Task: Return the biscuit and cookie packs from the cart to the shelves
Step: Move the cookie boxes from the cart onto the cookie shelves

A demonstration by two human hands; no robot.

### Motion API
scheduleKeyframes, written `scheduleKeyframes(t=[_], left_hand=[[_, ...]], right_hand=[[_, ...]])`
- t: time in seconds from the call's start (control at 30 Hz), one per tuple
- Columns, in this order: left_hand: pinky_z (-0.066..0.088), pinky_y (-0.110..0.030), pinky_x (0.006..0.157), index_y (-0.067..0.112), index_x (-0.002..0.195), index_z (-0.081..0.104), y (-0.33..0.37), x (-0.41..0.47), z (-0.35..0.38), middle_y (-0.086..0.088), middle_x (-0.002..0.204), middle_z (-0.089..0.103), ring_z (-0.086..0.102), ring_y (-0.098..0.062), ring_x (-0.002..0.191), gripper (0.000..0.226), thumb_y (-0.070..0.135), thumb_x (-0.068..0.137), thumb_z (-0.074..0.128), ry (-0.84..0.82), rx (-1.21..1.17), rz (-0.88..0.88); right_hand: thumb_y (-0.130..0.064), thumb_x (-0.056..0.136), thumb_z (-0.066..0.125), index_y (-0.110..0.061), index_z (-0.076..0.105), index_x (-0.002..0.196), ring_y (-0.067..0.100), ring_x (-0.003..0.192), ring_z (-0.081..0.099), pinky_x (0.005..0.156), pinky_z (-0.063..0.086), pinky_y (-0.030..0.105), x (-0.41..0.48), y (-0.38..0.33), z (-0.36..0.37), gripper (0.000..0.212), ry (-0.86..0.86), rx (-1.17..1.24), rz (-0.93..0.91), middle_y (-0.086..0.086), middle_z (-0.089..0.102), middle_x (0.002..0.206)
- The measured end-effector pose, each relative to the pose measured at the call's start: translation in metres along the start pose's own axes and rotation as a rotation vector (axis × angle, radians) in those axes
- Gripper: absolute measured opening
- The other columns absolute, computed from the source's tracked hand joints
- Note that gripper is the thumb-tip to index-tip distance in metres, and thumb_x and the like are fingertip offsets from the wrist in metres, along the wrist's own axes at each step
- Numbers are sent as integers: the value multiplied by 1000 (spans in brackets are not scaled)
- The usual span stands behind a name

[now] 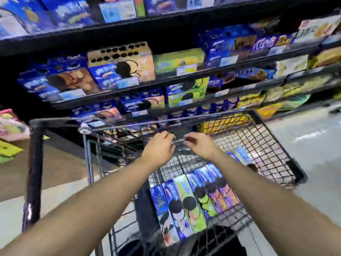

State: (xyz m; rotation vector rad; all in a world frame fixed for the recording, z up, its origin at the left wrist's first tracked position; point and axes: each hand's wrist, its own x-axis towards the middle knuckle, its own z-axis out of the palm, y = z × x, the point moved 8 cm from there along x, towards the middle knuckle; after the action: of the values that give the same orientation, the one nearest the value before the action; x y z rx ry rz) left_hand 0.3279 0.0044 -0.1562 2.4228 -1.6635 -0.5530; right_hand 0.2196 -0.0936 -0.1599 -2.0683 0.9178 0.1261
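Note:
Several blue, green and purple cookie packs (191, 202) stand side by side in the near end of the wire cart (273, 145). Another light-blue pack (241, 156) lies farther in, on the cart floor. My left hand (160, 147) and my right hand (200, 145) reach across the cart, close together. Their fingers curl over a dark wire panel (177, 159) at the far side of the basket. Neither hand holds a pack. The shelves (166, 80) behind the cart carry rows of blue and green cookie boxes. The picture is blurred by motion.
The cart's thick black handle bar (34, 163) stands at the left. Pink and green packets (11, 126) lie on a low stand at far left. Yellow packs (221, 122) fill the lowest shelf behind the cart. Grey aisle floor (304, 137) opens to the right.

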Motion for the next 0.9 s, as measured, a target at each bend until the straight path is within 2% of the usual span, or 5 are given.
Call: scheduleKeyframes(t=[0.23, 0.33, 0.57, 0.8, 0.9], left_hand=[[40, -44, 110, 7, 148, 38, -42, -52, 173, -20, 151, 39, 42, -40, 136, 77, 49, 90, 67, -576, -35, -249], [46, -45, 104, 12, 139, 43, -50, -65, 204, -15, 145, 49, 49, -37, 131, 74, 54, 84, 72, -630, -54, -281], [41, -51, 105, 13, 146, 36, -53, -66, 208, -12, 148, 43, 43, -34, 135, 81, 55, 86, 71, -644, -6, -299], [39, -53, 106, 13, 149, 34, -46, -70, 207, -11, 148, 42, 40, -33, 137, 81, 52, 88, 69, -611, 13, -306], [39, -52, 107, 14, 149, 34, -45, -72, 209, -10, 149, 41, 40, -32, 137, 81, 54, 87, 68, -622, 8, -300]], right_hand=[[-31, 98, 64, -6, 59, 135, 23, 120, 59, 92, 39, 16, 1, 94, 137, 44, -311, 61, 220, 10, 62, 128], [-50, 99, 56, -14, 65, 128, 28, 122, 60, 92, 42, 26, 9, 124, 172, 47, -379, 107, 292, 5, 64, 125], [-98, 59, 39, -27, 48, 148, 22, 140, 43, 115, 29, 38, 8, 143, 187, 114, -381, 220, 389, -2, 41, 158], [-74, 81, 61, -20, 57, 92, 21, 111, 55, 87, 40, 28, -1, 137, 183, 55, -360, 305, 286, 0, 53, 112], [-68, 75, 74, -38, 51, 127, 15, 126, 44, 98, 38, 34, -15, 140, 187, 64, -430, 273, 254, -12, 37, 133]])
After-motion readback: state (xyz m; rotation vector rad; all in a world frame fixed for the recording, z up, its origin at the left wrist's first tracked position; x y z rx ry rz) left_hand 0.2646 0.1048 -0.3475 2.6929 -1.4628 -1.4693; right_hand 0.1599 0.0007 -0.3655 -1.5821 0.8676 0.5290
